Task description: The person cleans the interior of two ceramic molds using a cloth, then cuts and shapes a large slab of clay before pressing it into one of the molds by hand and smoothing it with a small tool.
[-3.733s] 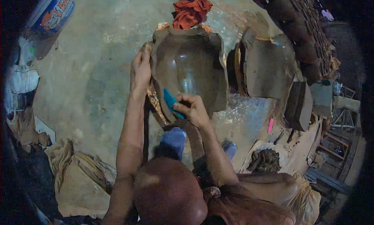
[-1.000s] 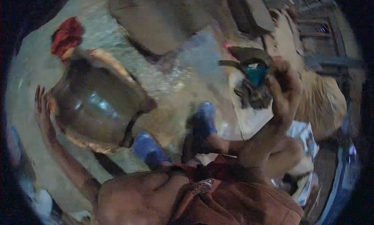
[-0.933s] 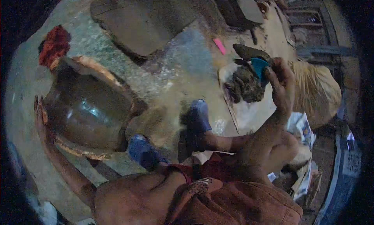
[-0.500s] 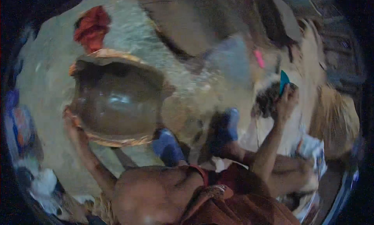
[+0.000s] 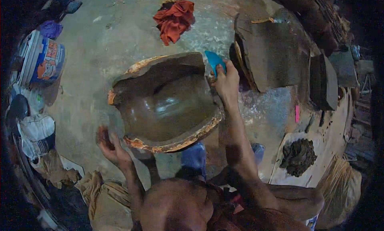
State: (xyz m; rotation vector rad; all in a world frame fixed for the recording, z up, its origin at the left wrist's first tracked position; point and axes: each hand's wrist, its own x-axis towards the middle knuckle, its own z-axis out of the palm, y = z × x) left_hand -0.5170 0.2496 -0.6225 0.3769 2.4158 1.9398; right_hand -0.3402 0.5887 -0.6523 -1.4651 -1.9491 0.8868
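In front of me lies a large hollow mould (image 5: 176,111), its inside lined with smooth, shiny grey-brown clay and its rim crusted orange. My right hand (image 5: 227,81) pinches a thin blue scraper (image 5: 215,63) at the mould's far right corner; whether the blade touches the clay edge I cannot tell. Off the near left corner, my left hand (image 5: 113,149) is held apart from the rim, fingers loosely spread and nothing in them. A mound of dark wet clay (image 5: 298,157) sits on a pale board (image 5: 280,173) to the right.
Beyond the mould lies a crumpled red cloth (image 5: 175,21). A large clay-coated curved form (image 5: 276,51) and a dark block (image 5: 323,83) stand at the far right, with a pink strip (image 5: 297,113) nearby. Along the left are a white-and-blue bucket (image 5: 50,61) and sacks (image 5: 106,197).
My right hand has carried the scraper from the clay mound to the mould's far right corner. My left hand has come off the mould's left rim. My view has swung left.
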